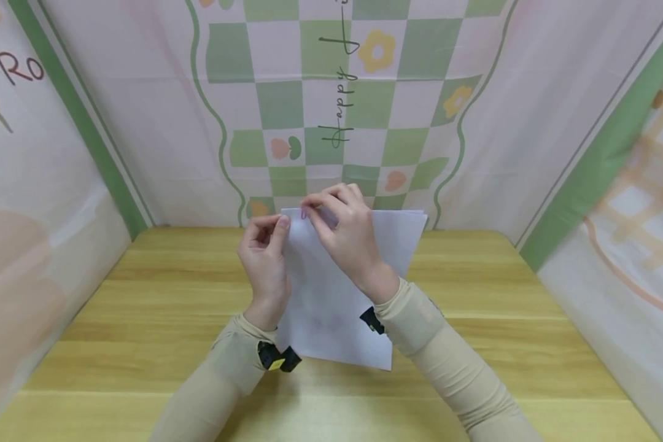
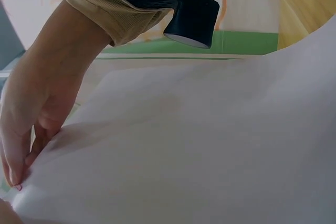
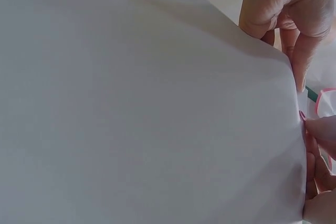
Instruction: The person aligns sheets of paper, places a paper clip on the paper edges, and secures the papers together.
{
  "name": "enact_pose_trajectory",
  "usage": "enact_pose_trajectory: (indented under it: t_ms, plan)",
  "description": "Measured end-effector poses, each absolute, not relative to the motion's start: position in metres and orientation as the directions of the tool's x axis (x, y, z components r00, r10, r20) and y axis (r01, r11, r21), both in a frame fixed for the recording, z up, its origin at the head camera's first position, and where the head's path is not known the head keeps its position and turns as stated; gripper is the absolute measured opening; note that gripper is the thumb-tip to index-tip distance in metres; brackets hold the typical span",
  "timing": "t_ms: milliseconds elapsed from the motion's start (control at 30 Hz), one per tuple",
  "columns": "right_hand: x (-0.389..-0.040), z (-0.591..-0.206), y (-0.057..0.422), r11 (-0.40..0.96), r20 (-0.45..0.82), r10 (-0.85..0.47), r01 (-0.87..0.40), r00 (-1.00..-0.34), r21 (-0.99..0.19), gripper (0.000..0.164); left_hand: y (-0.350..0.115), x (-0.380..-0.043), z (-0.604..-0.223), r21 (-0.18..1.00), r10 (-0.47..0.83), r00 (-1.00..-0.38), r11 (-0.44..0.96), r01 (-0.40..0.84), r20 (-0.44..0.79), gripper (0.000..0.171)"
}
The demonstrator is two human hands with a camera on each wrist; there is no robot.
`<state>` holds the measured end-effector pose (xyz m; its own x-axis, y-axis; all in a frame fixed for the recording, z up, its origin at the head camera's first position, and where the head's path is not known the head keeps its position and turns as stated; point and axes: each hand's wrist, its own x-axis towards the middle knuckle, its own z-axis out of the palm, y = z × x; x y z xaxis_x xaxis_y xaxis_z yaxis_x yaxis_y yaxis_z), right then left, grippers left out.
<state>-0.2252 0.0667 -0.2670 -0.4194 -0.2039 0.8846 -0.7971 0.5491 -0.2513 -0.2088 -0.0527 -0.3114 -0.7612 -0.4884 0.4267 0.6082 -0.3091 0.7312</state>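
Observation:
White paper sheets (image 1: 331, 307) are held up over the table, with more than one edge showing at the top right corner. My left hand (image 1: 265, 264) grips them at the top left corner, thumb in front and fingers behind. Just to its right, my right hand (image 1: 348, 230) pinches a small pink paper clip (image 1: 303, 213) at the top edge. In the right wrist view, the pink paper clip (image 3: 302, 115) sits over the paper's edge between fingertips. The left wrist view has my right hand (image 2: 37, 108) at the far edge of the paper.
A wood-grain table (image 1: 188, 307) lies under the hands. Behind it hangs a green-and-white checked cloth (image 1: 326, 104), and printed cloths (image 1: 50, 215) close in both sides. A black wrist camera (image 1: 276, 357) is strapped to the left sleeve.

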Motion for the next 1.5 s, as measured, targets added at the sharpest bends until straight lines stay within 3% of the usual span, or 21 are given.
enact_pose_trajectory:
  t_ms: [633, 867, 1500]
  plan:
    - [-0.2253, -0.2675, 0.0683, 0.559, 0.883, -0.220, -0.795, -0.415, -0.235, 0.006, -0.0519, -0.2087, -0.3105, 0.728, -0.496, -0.754, -0.302, 0.615, 0.431, 0.013]
    - [-0.2246, -0.2670, 0.0688, 0.554, 0.882, -0.222, -0.798, -0.415, -0.235, 0.006, -0.0518, -0.2091, -0.3109, 0.726, -0.497, -0.756, -0.311, 0.614, 0.426, 0.005]
    - [-0.2237, -0.2688, 0.0697, 0.561, 0.876, -0.230, -0.793, -0.424, -0.237, 0.004, -0.0510, -0.2103, -0.3128, 0.727, -0.505, -0.756, -0.314, 0.610, 0.416, 0.008]
